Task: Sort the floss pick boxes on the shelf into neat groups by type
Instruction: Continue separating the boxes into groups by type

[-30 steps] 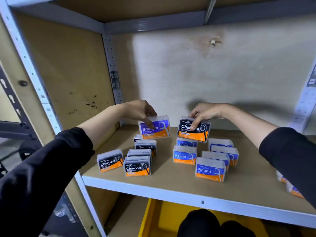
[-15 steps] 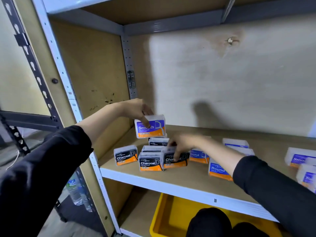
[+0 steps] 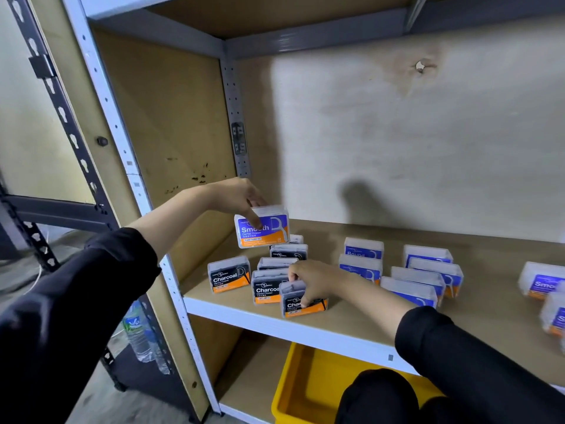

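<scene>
My left hand (image 3: 235, 195) grips a purple "Smooth" floss pick box (image 3: 263, 228) and holds it in the air above the back of the black Charcoal group. My right hand (image 3: 318, 281) grips a black Charcoal box (image 3: 298, 302) that stands on the wooden shelf (image 3: 351, 319) near its front edge, right of another Charcoal box (image 3: 267, 286). One more Charcoal box (image 3: 228, 274) stands alone at the left. Several blue "Round" boxes (image 3: 409, 290) sit in rows at the middle. Two or more Smooth boxes (image 3: 539, 280) stand at the far right.
A yellow bin (image 3: 308, 381) sits on the lower shelf under my right arm. A plastic water bottle (image 3: 137, 332) stands on the floor left of the rack. The perforated upright post (image 3: 128, 166) and side panel close the shelf's left end. Bare shelf board lies behind the boxes.
My right hand has carried the Charcoal box down from the back and set it at the shelf's front beside the Charcoal group. My left hand still holds the Smooth box aloft.
</scene>
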{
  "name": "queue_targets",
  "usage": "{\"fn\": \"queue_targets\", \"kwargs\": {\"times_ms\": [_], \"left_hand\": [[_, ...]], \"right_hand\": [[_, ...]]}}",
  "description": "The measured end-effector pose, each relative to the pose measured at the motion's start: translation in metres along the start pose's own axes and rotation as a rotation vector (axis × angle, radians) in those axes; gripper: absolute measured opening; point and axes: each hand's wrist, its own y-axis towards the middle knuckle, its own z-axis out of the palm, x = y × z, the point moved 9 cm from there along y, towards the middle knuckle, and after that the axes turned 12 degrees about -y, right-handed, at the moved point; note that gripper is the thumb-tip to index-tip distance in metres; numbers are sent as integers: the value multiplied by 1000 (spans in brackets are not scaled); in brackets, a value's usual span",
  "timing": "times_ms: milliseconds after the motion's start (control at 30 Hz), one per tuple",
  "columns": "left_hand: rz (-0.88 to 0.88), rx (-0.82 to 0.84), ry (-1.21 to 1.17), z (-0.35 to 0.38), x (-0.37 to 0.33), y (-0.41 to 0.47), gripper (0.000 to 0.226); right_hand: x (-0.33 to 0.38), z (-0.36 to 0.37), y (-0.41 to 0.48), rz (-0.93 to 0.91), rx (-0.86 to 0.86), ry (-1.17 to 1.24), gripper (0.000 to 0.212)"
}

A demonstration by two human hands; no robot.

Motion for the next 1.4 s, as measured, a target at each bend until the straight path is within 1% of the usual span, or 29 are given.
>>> {"fn": "queue_targets", "kwargs": {"times_ms": [167, 400, 533, 633, 733, 833, 1033, 1200, 1400], "left_hand": [[9, -3, 2, 0, -4, 3, 47], [28, 9, 7, 2, -15, 7, 48], [45, 21, 20, 5, -22, 9, 47], [50, 33, 29, 7, -25, 11, 47], [61, 39, 30, 8, -31, 13, 47], [78, 37, 27, 6, -38, 16, 48], [127, 63, 16, 12, -62, 27, 52], [229, 105, -8, 30, -107, 39, 47], [388, 148, -39, 57, -177, 58, 39]], "right_hand": [[0, 1, -3, -12, -71, -63, 51], [6, -1, -3, -35, -112, -159, 61], [8, -1, -3, -43, -108, -189, 60], [7, -4, -5, -27, -117, -165, 60], [2, -12, -10, -7, -130, -95, 50], [-7, -22, -18, 27, -99, -12, 39], [-37, -35, -57, 115, 58, 35, 32], [-75, -49, -113, 223, 85, -53, 39], [-121, -45, -196, 431, 70, 21, 36]]}}
